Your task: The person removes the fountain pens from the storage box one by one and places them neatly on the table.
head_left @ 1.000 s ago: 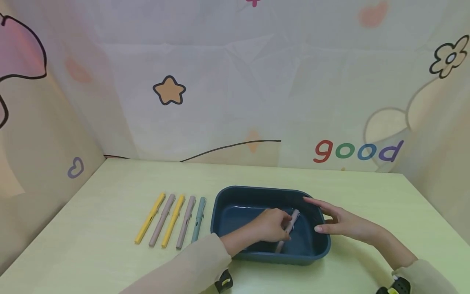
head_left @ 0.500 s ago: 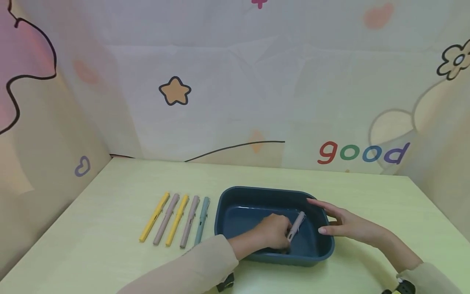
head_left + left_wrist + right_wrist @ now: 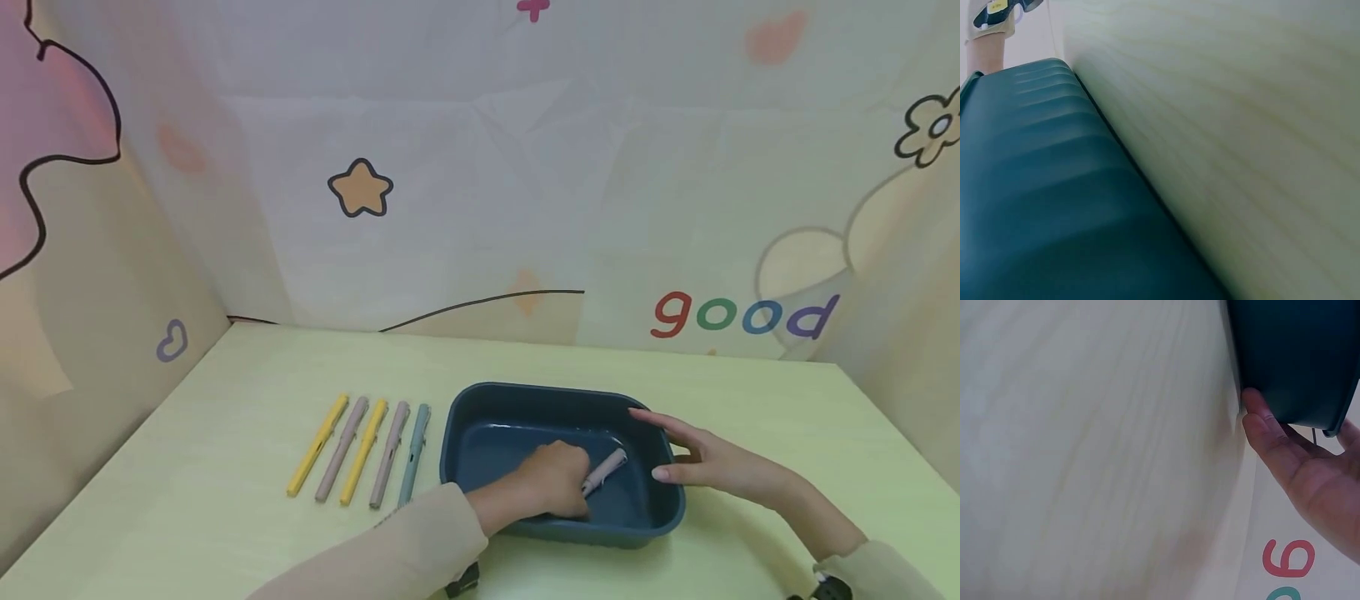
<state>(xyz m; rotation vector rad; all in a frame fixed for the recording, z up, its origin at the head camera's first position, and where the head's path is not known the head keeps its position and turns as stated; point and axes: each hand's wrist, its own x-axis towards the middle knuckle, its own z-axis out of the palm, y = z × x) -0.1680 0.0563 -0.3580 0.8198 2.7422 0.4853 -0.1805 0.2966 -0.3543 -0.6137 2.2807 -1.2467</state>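
My left hand (image 3: 555, 477) reaches down into a dark blue plastic bin (image 3: 525, 402), its fingers curled round the lower end of a light mauve pen (image 3: 604, 472). The pen's other end sticks out past the knuckles, slanting up and to the right, low over the bin's floor. At the bin's right end, my right hand (image 3: 708, 458) holds the wall, thumb over the rim and index finger along the back corner. In the right wrist view, lower fingers (image 3: 1266, 428) press the outside of the bin near its base. The left wrist view shows only the bin's ribbed outer side (image 3: 1066, 169).
Left of the bin several pens lie in a slanted row on the pale wooden table (image 3: 225, 450): two yellow ones, including the leftmost yellow pen (image 3: 318, 446), two mauve, and a teal pen (image 3: 414, 454). A printed cloth (image 3: 480, 208) hangs behind and at both sides.
My left hand has sunk lower in the bin, and the mauve pen has tilted from steep to flatter, its far end swinging right. My right hand keeps its place on the bin.
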